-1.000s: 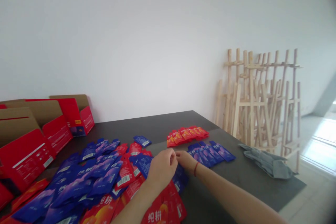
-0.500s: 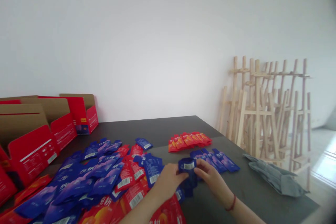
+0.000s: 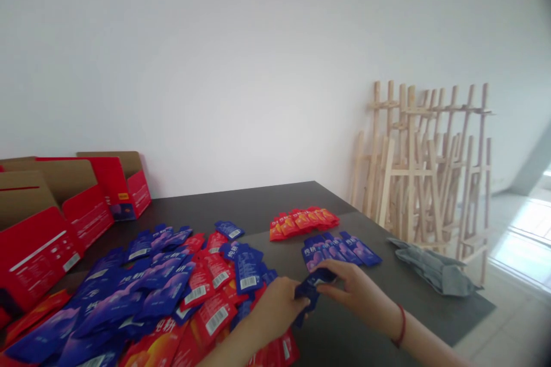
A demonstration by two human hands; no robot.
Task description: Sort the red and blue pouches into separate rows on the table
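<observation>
Between my two hands is a blue pouch (image 3: 306, 293), tilted and partly hidden by my fingers. My left hand (image 3: 282, 303) grips its left side, closed. My right hand (image 3: 344, 287), with a red cord at the wrist, pinches its upper right end. Just beyond lies a fanned row of blue pouches (image 3: 344, 249), faces up. Behind that is a row of overlapping red-orange pouches (image 3: 303, 221). To the left spreads a loose heap of blue pouches (image 3: 124, 298) and red pouches (image 3: 210, 315), some with barcodes upward.
Open red cardboard boxes (image 3: 88, 212) stand along the left side of the dark table (image 3: 241, 198). A folded grey bag (image 3: 434, 269) lies by the table's right edge. Wooden easels (image 3: 413, 172) lean by the white wall beyond that edge.
The blue pouch has turned from upright, barcode showing, to a slant between my hands. My right hand has come over its top. The whole view has shifted slightly.
</observation>
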